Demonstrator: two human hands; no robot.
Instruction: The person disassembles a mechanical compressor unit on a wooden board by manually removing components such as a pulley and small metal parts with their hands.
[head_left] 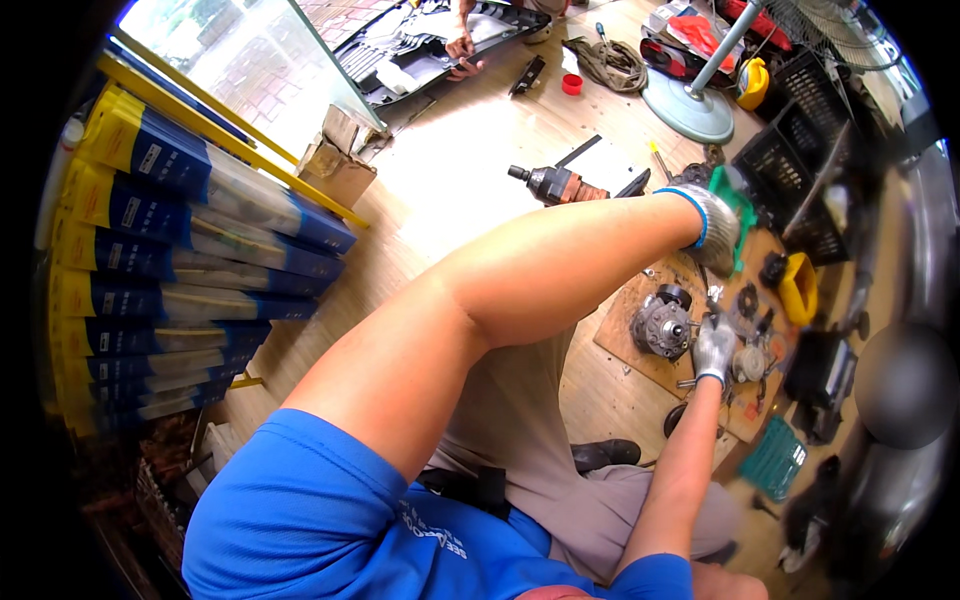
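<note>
I sit on a wooden floor, my left arm stretched across to the right. My left hand point(716, 228), in a grey glove with a blue cuff, grips a green plastic piece point(742, 196) at the far edge of a wooden board point(628, 350). My right hand point(713, 346), also gloved, is closed around a small dark metal tool point(712, 314) over the board. Just left of it lies a round grey metal engine part point(660, 326). Smaller metal parts point(748, 362) lie beside my right hand.
A power tool point(553, 184) lies on the floor beyond my arm. A fan base point(688, 110), black crates point(800, 150), a yellow container point(800, 287) and a green tray point(772, 458) stand right. Blue-yellow boxes point(180, 250) are stacked left. Another person's hands point(460, 48) rest on a black panel.
</note>
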